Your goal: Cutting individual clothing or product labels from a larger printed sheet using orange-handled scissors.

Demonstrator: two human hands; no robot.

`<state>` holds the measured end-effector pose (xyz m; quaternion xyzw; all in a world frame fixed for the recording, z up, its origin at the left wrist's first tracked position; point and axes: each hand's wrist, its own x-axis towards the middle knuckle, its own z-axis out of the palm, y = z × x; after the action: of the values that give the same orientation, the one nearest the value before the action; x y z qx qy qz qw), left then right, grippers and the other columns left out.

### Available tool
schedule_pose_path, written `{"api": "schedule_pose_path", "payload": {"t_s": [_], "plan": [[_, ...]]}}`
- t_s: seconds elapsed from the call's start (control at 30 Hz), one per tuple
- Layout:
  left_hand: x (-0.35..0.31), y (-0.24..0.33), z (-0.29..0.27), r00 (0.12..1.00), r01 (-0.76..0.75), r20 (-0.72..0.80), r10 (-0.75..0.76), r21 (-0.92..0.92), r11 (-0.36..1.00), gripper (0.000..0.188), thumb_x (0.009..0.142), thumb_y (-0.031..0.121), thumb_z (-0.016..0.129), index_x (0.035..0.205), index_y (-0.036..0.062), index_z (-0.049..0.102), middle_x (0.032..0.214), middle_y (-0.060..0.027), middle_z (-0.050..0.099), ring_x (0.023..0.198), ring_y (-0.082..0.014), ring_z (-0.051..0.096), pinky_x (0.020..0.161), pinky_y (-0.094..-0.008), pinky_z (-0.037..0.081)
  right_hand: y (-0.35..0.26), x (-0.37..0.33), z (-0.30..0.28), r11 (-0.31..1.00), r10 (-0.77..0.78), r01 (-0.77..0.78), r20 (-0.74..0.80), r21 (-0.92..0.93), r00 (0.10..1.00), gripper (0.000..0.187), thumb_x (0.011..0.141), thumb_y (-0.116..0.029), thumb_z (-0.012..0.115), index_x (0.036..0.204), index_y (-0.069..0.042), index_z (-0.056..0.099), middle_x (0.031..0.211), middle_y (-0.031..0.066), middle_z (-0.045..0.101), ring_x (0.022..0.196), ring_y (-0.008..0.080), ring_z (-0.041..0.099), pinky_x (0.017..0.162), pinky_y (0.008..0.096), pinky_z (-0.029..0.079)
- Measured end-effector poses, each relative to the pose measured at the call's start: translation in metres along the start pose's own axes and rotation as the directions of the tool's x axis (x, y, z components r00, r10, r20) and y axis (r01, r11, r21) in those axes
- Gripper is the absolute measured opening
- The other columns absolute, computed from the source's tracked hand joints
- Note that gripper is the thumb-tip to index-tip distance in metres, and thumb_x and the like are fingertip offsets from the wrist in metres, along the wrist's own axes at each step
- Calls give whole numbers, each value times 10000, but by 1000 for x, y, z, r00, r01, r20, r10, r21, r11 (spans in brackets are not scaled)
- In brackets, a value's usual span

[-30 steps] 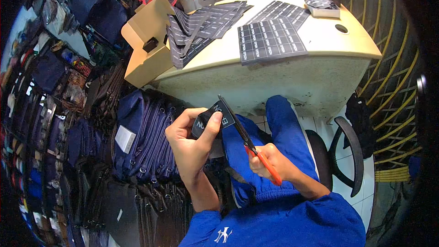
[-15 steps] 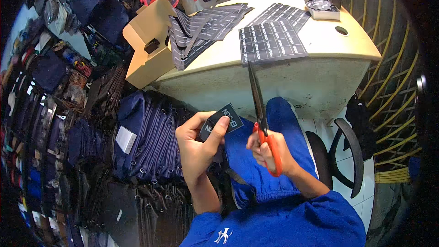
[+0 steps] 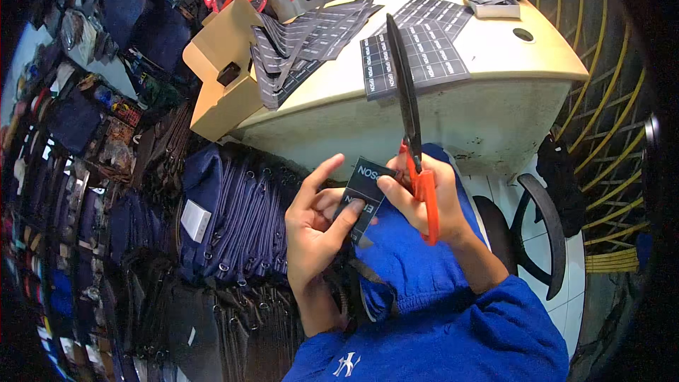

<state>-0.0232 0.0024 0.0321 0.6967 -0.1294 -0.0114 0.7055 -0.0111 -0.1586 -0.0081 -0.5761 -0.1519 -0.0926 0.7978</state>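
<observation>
A short strip of black printed labels [image 3: 366, 189] is held upright over my lap. My left hand [image 3: 315, 230] pinches its lower part between thumb and fingers, the index finger raised off it. My right hand [image 3: 435, 194] has orange-handled scissors [image 3: 408, 92] in its grip, the dark blades together and pointing up toward the table. The thumb of that same hand also touches the strip's upper right corner. Behind the blades, a black label sheet [image 3: 442, 60] overhangs the table's front edge.
On the pale wooden table [image 3: 523, 56] lie a pile of cut label strips [image 3: 311, 35] and another sheet. An open cardboard box [image 3: 226, 99] stands at its left, a small white box [image 3: 494, 7] at the back right. Stacked navy bags [image 3: 240, 219] fill the left; a black chair armrest [image 3: 548, 240] stands right.
My hands have come together. The label strip has turned more upright, my right thumb now touches it, and the scissors have risen with my right hand.
</observation>
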Motion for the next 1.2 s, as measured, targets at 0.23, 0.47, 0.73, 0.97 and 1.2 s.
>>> {"api": "schedule_pose_path", "payload": {"t_s": [0.23, 0.47, 0.73, 0.97, 1.2], "plan": [[-4, -10, -12, 969, -140, 226, 105, 147, 979, 470, 737, -128, 638, 1173, -30, 490, 1165, -150, 508, 976, -185, 596, 795, -272, 544, -3, 10, -7, 986, -90, 94, 34, -138, 995, 132, 786, -19, 668, 785, -25, 535, 658, -34, 489, 569, 17, 399, 501, 195, 326], [1, -10, -15, 962, -210, 222, 162, 212, 954, 541, 701, -124, 677, 1206, -32, 510, 1214, -148, 498, 975, -199, 604, 787, -262, 532, 2, 9, -12, 995, -39, 48, 107, -83, 994, 172, 792, -16, 663, 748, -34, 498, 654, -30, 465, 576, 22, 388, 505, 204, 319], [-3, -1, -28, 981, -189, 61, 182, 133, 973, 633, 678, -129, 695, 1259, -59, 455, 1207, -186, 531, 904, -224, 640, 772, -271, 532, 8, -4, -53, 868, -47, 199, 323, -454, 945, 585, 681, -308, 767, 1063, 12, 461, 803, 114, 512, 688, 209, 509, 648, 311, 423], [-13, 12, -39, 975, -210, 119, 186, 239, 948, 665, 634, -118, 732, 1248, -45, 487, 1209, -186, 547, 849, -115, 622, 662, -178, 489, -12, -12, -81, 803, 330, 71, 541, -591, 774, 690, 742, -459, 668, 1137, 21, 366, 795, 166, 502, 714, 316, 513, 669, 397, 411], [-17, 15, -50, 978, -150, 182, 105, 253, 956, 672, 624, -109, 743, 1244, -44, 492, 1229, -190, 534, 853, -84, 591, 673, -165, 477, -22, -12, -80, 817, 507, -1, 716, -577, 480, 655, 803, -558, 567, 1060, 24, 410, 720, 142, 525, 643, 293, 533, 577, 379, 408]]}}
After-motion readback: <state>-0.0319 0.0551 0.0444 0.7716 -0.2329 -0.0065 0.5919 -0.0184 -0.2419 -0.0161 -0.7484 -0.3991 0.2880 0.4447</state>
